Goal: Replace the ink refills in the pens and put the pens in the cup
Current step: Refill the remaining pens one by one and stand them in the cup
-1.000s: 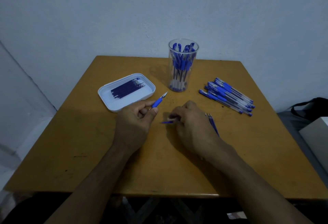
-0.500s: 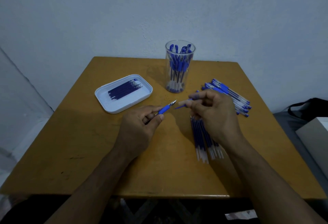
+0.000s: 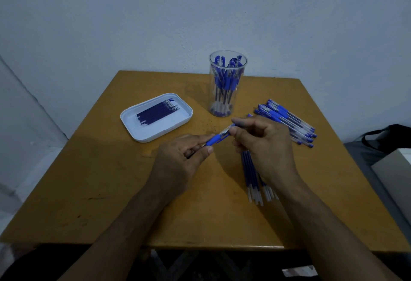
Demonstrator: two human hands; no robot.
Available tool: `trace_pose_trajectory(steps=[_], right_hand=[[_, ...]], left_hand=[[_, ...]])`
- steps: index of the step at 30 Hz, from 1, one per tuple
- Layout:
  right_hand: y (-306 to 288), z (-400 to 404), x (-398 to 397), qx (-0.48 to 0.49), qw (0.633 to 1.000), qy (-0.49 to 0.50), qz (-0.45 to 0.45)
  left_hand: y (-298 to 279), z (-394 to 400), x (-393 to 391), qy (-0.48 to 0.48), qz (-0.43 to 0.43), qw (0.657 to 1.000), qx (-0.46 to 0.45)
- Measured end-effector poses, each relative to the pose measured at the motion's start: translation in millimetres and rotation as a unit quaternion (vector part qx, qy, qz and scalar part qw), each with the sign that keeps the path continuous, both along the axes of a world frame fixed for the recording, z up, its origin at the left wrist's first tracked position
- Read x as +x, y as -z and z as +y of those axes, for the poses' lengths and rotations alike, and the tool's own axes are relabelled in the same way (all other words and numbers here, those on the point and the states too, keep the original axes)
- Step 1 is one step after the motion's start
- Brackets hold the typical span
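Two hands, one pen at table centre

Left hand [image 3: 178, 165] pinches the pen [image 3: 219, 138] by its blue grip; right hand [image 3: 264, 145] pinches its clear barrel. At 12 o'clock, the clear cup [image 3: 227, 85] holds upright blue pens. At 10 o'clock, the white tray [image 3: 155, 117] holds dark refills.

We have one camera, worn on the head. It looks forward and down at the table [image 3: 111, 191] from close by, and we see the wall [image 3: 200, 13] behind it.
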State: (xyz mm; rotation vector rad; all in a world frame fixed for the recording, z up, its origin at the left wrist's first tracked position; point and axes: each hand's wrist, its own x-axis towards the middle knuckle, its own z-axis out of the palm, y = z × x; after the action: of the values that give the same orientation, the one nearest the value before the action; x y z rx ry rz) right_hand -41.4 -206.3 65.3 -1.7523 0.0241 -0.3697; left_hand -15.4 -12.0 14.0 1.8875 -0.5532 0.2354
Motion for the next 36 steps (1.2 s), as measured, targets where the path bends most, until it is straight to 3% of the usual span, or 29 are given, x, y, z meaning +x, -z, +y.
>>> trace_pose_trajectory(steps=[6, 17, 23, 29, 32, 36], right_hand=[[2, 3, -3, 0.084, 0.995, -0.043, 0.036], [8, 15, -10, 0.093, 0.994, -0.029, 0.041], [9, 22, -10, 0.133, 0.990, -0.013, 0.036], [-8, 18, -7, 0.066, 0.995, 0.070, -0.035], [-26, 9, -3, 0.032, 0.989, 0.118, -0.083], [-63, 5, 13, 0.025, 0.978, 0.150, -0.145]], left_hand=[[-1, -1, -1, 0.029, 0.062, 0.997, -0.044], [0, -1, -2, 0.034, 0.053, 0.998, -0.002], [-1, -4, -4, 0.030, 0.058, 0.998, -0.025], [-5, -2, -3, 0.026, 0.114, 0.991, -0.059], [-7, 0, 4, -0.005, 0.076, 0.997, 0.014], [-4, -12, 22, -0.041, 0.009, 0.975, 0.220]])
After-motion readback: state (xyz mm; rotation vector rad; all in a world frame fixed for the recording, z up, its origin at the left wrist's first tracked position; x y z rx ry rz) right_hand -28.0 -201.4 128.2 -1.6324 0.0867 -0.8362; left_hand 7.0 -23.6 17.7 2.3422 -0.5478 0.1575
